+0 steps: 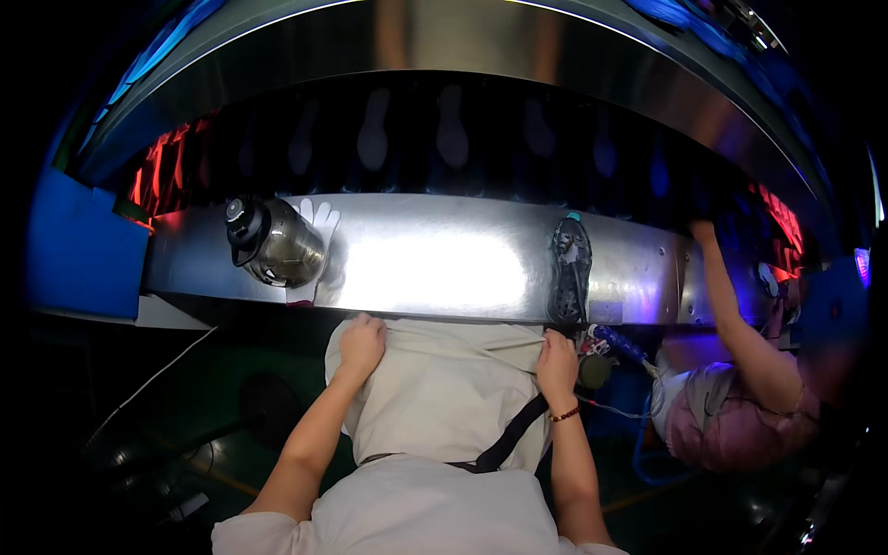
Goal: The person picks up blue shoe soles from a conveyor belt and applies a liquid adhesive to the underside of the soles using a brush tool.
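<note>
A beige apron (pixel 453 398) with a dark strap lies across my lap, in front of the metal bench. My left hand (pixel 363 344) is closed on the apron's upper left corner, close to the bench edge. At its upper right corner my right hand (pixel 557 365), with a beaded bracelet at the wrist, is closed on the cloth too. Beyond the right hand, a dark shoe upper (pixel 570 268) with a teal tip lies on the bench. A tinted jug (pixel 287 245) with a black lid stands at the left, partly covering a white glove (pixel 322 218).
The metal ledge (pixel 425 259) runs across in front of me. Behind it, several shoe soles (pixel 452 129) sit in a dark tunnel with red light at both ends. On the right a co-worker's arm (pixel 726 291) reaches into it. A blue box (pixel 88 250) stands left.
</note>
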### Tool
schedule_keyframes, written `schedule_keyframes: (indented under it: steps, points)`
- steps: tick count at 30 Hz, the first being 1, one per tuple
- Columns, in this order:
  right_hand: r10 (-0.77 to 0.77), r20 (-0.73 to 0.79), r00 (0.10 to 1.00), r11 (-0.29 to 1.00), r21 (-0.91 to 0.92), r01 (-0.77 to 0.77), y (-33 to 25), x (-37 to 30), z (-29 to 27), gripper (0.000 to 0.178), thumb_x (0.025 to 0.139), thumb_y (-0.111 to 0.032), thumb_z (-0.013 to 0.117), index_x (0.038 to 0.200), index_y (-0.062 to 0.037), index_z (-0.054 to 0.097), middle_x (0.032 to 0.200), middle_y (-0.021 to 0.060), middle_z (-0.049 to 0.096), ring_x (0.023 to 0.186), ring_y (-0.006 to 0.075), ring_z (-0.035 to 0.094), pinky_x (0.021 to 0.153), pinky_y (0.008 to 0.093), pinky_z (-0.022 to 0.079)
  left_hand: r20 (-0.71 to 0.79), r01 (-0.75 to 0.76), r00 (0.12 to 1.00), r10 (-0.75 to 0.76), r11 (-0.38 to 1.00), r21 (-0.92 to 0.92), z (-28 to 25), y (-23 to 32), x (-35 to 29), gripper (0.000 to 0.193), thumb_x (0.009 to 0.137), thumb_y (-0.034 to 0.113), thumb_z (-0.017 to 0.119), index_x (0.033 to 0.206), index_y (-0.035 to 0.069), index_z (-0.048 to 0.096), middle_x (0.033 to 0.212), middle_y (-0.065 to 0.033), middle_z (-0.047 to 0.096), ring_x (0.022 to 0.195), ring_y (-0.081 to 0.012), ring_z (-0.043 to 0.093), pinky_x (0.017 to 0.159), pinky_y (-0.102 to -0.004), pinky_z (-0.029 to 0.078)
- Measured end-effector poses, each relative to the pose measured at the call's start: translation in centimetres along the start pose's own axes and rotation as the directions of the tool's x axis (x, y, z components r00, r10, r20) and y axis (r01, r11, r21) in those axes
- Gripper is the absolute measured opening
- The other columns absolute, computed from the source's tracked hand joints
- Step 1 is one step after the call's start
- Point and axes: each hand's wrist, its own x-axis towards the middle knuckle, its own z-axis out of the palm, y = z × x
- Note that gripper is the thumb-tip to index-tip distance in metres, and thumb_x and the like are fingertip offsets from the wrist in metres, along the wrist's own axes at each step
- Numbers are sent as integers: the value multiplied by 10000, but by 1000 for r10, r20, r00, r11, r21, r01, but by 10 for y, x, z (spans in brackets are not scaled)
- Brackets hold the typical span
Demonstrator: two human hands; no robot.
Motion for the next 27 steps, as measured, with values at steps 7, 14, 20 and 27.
schedule_keyframes:
  steps: [7, 14, 20, 27]
  points:
    - [-119, -157, 980, 988, 82, 133, -21, -30, -65, 66, 792, -83, 527, 828, -39, 561, 763, 135, 559, 752, 310, 522, 674, 392, 400, -346, -252, 938, 24, 732, -633, -51, -9, -42, 61, 857, 57, 438, 875, 16, 480, 676, -49, 483, 597, -107, 439, 559, -245, 368]
    - [56, 362, 931, 998, -50, -40, -4, -51, -47, 390, 785, -409, 552, 639, -53, 620, 609, 164, 581, 624, 337, 583, 558, 390, 449, 242, -49, 968, 60, 998, -49, -33, -27, -47, 388, 843, 371, 436, 779, 48, 641, 799, -206, 608, 735, -386, 576, 673, -466, 453]
    - [234, 516, 824, 972, -147, -183, 5, -42, -44, 455, 752, -498, 556, 731, -55, 658, 687, 170, 611, 717, 349, 596, 643, 401, 468, 364, -36, 931, 13, 998, 55, -42, -15, -44, 356, 836, 364, 465, 806, 55, 638, 787, -178, 621, 742, -342, 593, 669, -429, 463]
    - [100, 337, 936, 982, -188, -37, 17, -19, -17, 345, 706, -385, 644, 868, -80, 647, 828, 118, 624, 781, 312, 590, 662, 396, 468, -154, -142, 981, 120, 980, -139, -2, -3, -18, 165, 760, 218, 594, 807, 59, 605, 808, -123, 580, 758, -325, 564, 664, -421, 447]
